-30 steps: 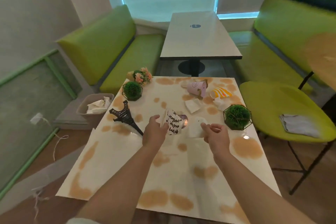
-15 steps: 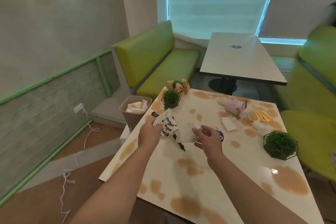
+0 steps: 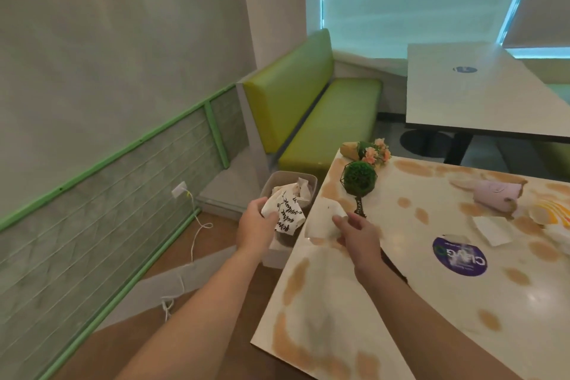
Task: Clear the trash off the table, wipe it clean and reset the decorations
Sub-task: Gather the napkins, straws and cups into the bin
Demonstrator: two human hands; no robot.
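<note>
- Left hand (image 3: 257,227) grips a crumpled white paper cup with black script (image 3: 285,213), held off the table's left edge.
- Grey plastic waste bin (image 3: 268,187) lies directly beyond and below that cup; the left hand is nearer.
- Right hand (image 3: 357,234) pinches a plain white crumpled paper (image 3: 324,222) above the stained cream table (image 3: 431,302).

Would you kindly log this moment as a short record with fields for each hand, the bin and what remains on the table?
left hand: grips a crumpled lettered paper cup above the bin
right hand: holds white paper over the table edge
bin: on the floor beside the table, paper inside
table: brown stains, pink cup on its side, napkin, green ball plant, flowers
</note>
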